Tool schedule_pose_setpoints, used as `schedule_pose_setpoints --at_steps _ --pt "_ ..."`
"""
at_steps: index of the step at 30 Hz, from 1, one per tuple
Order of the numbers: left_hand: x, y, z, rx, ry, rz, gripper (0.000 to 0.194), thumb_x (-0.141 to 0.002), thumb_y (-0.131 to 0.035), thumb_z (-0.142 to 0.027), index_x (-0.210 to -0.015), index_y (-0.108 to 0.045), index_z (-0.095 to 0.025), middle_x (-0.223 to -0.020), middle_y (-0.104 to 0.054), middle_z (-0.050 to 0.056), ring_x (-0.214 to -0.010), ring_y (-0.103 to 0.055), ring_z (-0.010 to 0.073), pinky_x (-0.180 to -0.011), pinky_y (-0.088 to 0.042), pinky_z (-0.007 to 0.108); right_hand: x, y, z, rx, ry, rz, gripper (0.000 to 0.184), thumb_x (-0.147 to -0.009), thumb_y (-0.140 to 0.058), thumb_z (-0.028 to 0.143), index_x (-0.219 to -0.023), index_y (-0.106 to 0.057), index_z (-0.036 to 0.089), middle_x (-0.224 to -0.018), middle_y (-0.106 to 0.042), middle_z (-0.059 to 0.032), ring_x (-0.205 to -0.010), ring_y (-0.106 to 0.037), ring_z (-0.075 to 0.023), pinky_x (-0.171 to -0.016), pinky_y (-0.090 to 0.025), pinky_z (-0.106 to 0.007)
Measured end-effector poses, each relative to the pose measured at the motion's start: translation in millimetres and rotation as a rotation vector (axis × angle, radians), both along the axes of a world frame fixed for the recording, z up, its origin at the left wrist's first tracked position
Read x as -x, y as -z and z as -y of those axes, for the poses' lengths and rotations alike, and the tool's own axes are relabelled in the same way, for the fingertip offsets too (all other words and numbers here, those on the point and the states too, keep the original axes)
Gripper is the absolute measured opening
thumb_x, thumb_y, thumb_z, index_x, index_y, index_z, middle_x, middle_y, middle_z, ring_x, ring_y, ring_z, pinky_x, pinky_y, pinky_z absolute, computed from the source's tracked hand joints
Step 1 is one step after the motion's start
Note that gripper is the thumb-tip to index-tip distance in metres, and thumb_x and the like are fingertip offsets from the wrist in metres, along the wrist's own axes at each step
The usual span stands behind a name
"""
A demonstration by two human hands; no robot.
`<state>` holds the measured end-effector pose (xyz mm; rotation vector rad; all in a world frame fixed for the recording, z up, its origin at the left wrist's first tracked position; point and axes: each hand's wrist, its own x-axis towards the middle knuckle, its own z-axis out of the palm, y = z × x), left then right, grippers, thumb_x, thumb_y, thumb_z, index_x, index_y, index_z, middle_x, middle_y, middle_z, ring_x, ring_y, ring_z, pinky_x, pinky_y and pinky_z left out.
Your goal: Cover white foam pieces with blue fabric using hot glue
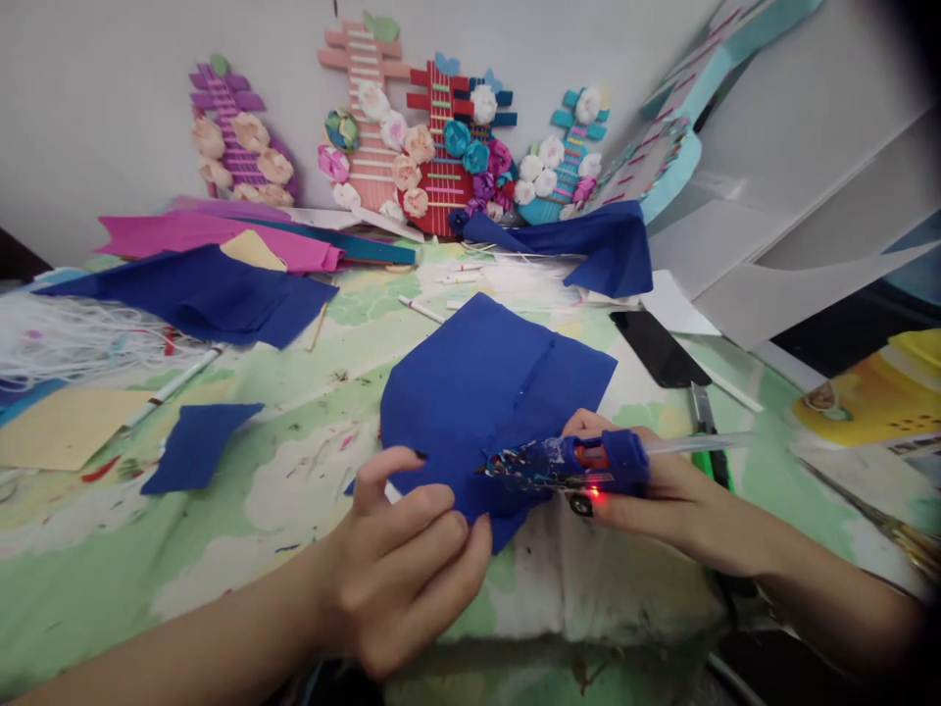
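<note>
Blue sheet (pixel 463 378), the main item under inspection, lies flat at the middle of the table (pixel 110 588), its near edge between the two hands; a line of overlap crosses its right part. From my remote station I record the right hand (pixel 654 495) with its fingers clamped around a blue glue gun (pixel 621 463). A red light (pixel 594 491) shows on its near side, and a translucent glue stick (pixel 698 443) projects from its rear toward the right. The nozzle points left, over the near part of the sheet; I cannot tell whether it touches.

I find the left hand (pixel 408 569) at the sheet's near edge, one finger raised and the others curled close together. I cannot tell whether these are clamped on the sheet.

To the right I note a black phone (pixel 658 348), a cutter knife (pixel 702 407) partly behind the right wrist, and a yellow container (pixel 867 392). On the left lie a small blue piece (pixel 198 446), a beige sheet (pixel 66 428) and a tangle of white cords (pixel 80 338). Farther off on that side is a folded blue sheet (pixel 213 294), with pink sheets (pixel 221 235) behind it. Flower-trimmed, guitar-shaped pieces (pixel 443 191) stand at the far wall.
</note>
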<state>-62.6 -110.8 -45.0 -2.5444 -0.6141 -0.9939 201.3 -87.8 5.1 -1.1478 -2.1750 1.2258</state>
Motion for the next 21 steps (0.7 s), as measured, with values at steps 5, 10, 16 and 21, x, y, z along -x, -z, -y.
schedule_pose_setpoints --at_steps 5,10,16,21 --pt "-2.3 5.1 14.3 0.126 -0.067 0.077 0.029 -0.087 -0.045 -0.01 -0.097 -0.069 -0.025 -0.07 -0.065 0.002 -0.07 -0.058 0.0191 -0.084 -0.046 0.046 2.7 5.8 -5.7 0.023 -0.051 0.003 0.015 -0.087 -0.053 0.033 -0.088 -0.061 0.02 -0.09 -0.053 -0.0034 -0.083 -0.051 -0.0173 -0.075 -0.044 -0.03" --pt "6.2 -3.6 18.2 0.216 -0.022 -0.024 0.037 -0.085 -0.047 -0.01 -0.113 -0.064 -0.027 -0.076 -0.068 0.001 -0.072 -0.06 0.0203 -0.077 -0.051 0.04 2.7 5.8 -5.4 -0.053 0.001 -0.036 0.009 -0.077 -0.065 0.03 -0.084 -0.066 0.026 -0.085 -0.059 -0.003 -0.078 -0.055 -0.0187 -0.07 -0.046 -0.029" --pt "10.9 -18.1 14.4 0.071 0.039 -0.33 0.032 -0.084 -0.046 -0.006 -0.099 -0.07 -0.022 -0.077 -0.068 0.001 -0.069 -0.056 0.0174 -0.063 -0.051 0.035 6.0 1.8 -9.3 -0.172 -0.083 0.041 0.011 -0.08 -0.061 0.035 -0.078 -0.065 0.025 -0.079 -0.058 -0.0023 -0.076 -0.056 -0.0186 -0.069 -0.047 -0.03" --pt "6.7 -2.9 21.5 0.043 -0.087 -0.28 0.029 -0.081 -0.054 -0.005 -0.1 -0.067 -0.023 -0.08 -0.067 -0.002 -0.076 -0.056 0.0146 -0.07 -0.048 0.032 6.3 -1.6 -11.0 -0.282 -0.24 0.127 0.014 -0.086 -0.055 0.03 -0.076 -0.059 0.022 -0.079 -0.058 -0.0019 -0.081 -0.056 -0.0185 -0.075 -0.045 -0.032"
